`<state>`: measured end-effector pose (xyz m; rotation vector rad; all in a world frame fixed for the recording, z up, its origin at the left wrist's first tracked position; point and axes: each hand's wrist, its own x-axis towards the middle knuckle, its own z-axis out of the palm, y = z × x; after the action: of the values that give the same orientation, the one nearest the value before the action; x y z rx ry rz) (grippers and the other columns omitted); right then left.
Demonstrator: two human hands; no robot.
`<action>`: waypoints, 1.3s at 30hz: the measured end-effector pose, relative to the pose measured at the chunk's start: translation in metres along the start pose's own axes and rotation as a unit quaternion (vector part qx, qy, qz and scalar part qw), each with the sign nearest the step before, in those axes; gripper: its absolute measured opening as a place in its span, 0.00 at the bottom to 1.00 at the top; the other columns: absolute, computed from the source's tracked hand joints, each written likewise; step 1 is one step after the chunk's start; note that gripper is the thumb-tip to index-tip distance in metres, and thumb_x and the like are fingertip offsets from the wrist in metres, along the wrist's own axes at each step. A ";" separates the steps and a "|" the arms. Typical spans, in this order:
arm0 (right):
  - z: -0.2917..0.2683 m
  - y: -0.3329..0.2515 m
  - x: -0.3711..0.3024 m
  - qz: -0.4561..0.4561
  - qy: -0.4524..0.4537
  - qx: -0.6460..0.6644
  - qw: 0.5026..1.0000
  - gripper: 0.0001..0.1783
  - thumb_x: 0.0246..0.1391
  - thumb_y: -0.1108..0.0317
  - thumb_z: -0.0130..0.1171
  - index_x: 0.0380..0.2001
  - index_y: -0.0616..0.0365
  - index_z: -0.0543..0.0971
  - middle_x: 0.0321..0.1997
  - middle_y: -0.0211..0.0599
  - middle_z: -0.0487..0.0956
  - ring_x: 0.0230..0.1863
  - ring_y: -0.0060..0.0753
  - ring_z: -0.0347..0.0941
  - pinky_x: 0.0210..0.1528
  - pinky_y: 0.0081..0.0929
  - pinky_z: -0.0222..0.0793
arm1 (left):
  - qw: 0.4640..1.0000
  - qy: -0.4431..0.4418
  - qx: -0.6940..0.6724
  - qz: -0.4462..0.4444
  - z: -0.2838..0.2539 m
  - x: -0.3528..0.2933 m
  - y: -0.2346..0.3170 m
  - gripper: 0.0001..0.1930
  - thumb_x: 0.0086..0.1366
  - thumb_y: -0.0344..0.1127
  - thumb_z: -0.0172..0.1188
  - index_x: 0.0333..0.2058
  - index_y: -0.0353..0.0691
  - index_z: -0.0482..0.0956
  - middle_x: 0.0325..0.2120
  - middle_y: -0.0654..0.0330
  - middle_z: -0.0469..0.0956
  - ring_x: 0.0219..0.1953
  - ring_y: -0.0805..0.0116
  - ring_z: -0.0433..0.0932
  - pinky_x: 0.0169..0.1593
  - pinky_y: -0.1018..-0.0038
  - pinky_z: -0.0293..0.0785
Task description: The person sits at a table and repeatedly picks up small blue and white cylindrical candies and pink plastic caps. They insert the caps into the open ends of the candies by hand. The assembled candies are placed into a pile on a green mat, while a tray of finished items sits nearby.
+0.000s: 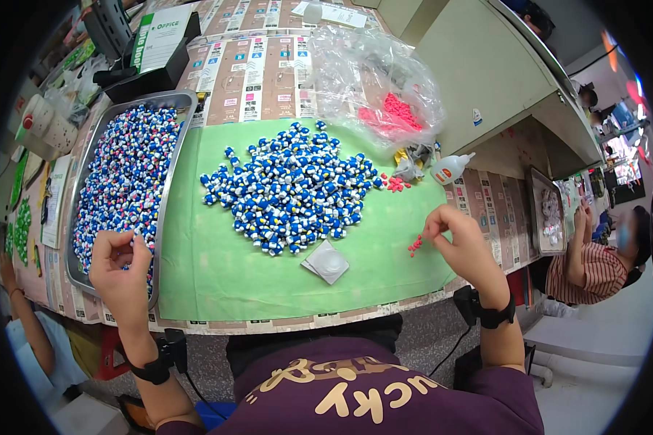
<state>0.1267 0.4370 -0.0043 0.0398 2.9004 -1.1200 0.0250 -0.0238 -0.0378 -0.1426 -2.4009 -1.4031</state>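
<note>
My left hand [123, 270] is over the near end of a metal tray [168, 210] full of small blue-and-white pieces with pink bits. Thumb and forefinger pinch what looks like one small blue-and-white piece [136, 232]. Over the right side of the green cloth [218, 283], my right hand [458, 239] has its fingertips pressed together beside several tiny red pieces [415, 246]; anything between them is too small to make out. A large heap of blue-and-white pieces [290, 192], some showing yellow, lies mid-cloth. In front of it sits a clear round dish on a pale square [328, 262].
A clear plastic bag [341, 65] with pink pieces [399, 112] lies at the back. Near the cloth's right corner are more red pieces [395, 184] and a white squeeze bottle [451, 168]. A grey cabinet [486, 80] stands back right. Other people sit at both sides.
</note>
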 end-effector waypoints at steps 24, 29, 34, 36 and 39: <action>0.033 0.003 0.001 -0.012 0.056 -0.096 0.994 0.08 0.47 0.83 0.55 0.28 0.62 0.68 0.27 0.45 0.71 0.30 0.50 0.71 0.32 0.39 0.67 | 0.953 -0.277 0.073 0.098 0.097 -0.020 0.060 0.11 0.52 0.18 0.65 0.34 0.30 0.74 0.36 0.54 0.75 0.32 0.60 0.79 0.37 0.70 0.76; 0.035 -0.002 0.011 -0.036 0.037 -0.070 0.996 0.09 0.47 0.84 0.55 0.30 0.62 0.68 0.28 0.45 0.72 0.30 0.48 0.72 0.33 0.37 0.67 | 0.947 -0.282 0.078 0.131 0.095 -0.020 0.057 0.09 0.54 0.21 0.65 0.34 0.32 0.76 0.35 0.54 0.76 0.32 0.57 0.79 0.36 0.70 0.76; 0.033 -0.036 0.019 -0.082 0.039 0.010 0.996 0.10 0.47 0.85 0.55 0.31 0.62 0.69 0.28 0.41 0.71 0.31 0.42 0.72 0.36 0.32 0.69 | 0.950 -0.280 0.055 0.128 0.094 -0.021 0.052 0.09 0.55 0.25 0.65 0.36 0.37 0.78 0.32 0.54 0.74 0.35 0.52 0.77 0.38 0.62 0.73; 0.033 -0.049 0.023 -0.133 0.047 -0.004 0.990 0.10 0.46 0.85 0.56 0.31 0.62 0.69 0.28 0.40 0.71 0.32 0.41 0.72 0.37 0.31 0.69 | 0.950 -0.284 0.052 0.114 0.094 -0.022 0.055 0.09 0.55 0.26 0.65 0.36 0.37 0.79 0.32 0.55 0.74 0.35 0.53 0.77 0.38 0.62 0.73; 0.034 -0.050 0.023 -0.151 0.046 -0.009 0.987 0.10 0.46 0.85 0.56 0.31 0.62 0.69 0.28 0.40 0.71 0.32 0.41 0.72 0.37 0.31 0.69 | 0.950 -0.283 0.062 0.119 0.095 -0.022 0.057 0.09 0.55 0.27 0.66 0.36 0.38 0.80 0.32 0.55 0.74 0.35 0.54 0.77 0.38 0.62 0.73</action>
<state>0.1027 0.3774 0.0031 -0.3712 3.0731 -1.1562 0.0367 0.0884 -0.0408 -0.8808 -2.7840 -1.2104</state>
